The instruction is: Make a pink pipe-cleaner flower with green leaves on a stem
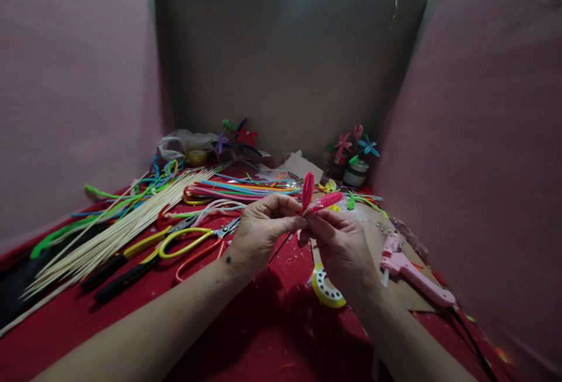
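Note:
Both hands meet in the middle of the view, above the red cloth. Between them is a pink pipe-cleaner flower piece [308,191] with two looped petals, one upright and one leaning right. My left hand [263,225] pinches its base between thumb and fingers. From the other side, my right hand [340,241] is closed on the same base, thumb and fingertips touching it below the right petal. The fingertips partly hide the join. A roll of yellow tape [322,289] lies on the cloth beneath my right hand.
Scissors [187,243], pliers [136,250] and a bundle of wooden sticks [118,218] lie at left. Behind are loose pipe cleaners [246,186]. A pink glue gun [417,276] rests on cardboard at right. Finished pipe-cleaner flowers [246,134] stand at the back, near the wall.

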Tool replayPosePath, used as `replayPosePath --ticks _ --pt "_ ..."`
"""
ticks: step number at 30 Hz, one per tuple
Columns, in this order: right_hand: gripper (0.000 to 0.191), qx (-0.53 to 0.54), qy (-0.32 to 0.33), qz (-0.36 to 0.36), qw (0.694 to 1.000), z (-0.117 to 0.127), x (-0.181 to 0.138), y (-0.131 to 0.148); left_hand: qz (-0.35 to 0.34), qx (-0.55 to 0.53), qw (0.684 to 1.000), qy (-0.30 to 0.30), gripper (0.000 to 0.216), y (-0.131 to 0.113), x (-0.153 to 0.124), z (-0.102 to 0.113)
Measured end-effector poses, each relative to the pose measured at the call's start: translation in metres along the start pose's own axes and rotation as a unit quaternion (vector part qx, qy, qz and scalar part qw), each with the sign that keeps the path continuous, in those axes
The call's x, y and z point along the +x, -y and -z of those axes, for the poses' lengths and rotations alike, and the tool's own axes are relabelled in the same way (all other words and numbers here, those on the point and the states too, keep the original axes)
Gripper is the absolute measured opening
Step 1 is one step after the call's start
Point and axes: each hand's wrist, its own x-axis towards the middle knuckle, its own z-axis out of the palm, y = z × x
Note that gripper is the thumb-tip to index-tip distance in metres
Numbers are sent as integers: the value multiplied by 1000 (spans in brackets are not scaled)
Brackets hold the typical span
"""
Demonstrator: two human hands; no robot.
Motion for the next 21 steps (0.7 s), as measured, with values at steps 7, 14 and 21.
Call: replayPosePath --ticks 7,14,21 --pt "7 26 30 -34 999 5 0 1 65 22 997 38 16 0 5 10" --pt "7 34 34 -51 998 6 0 1 103 8 993 49 17 -1 5 10" --pt "6 63 24 -64 996 5 -3 1 170 -26 983 66 16 -1 6 10"
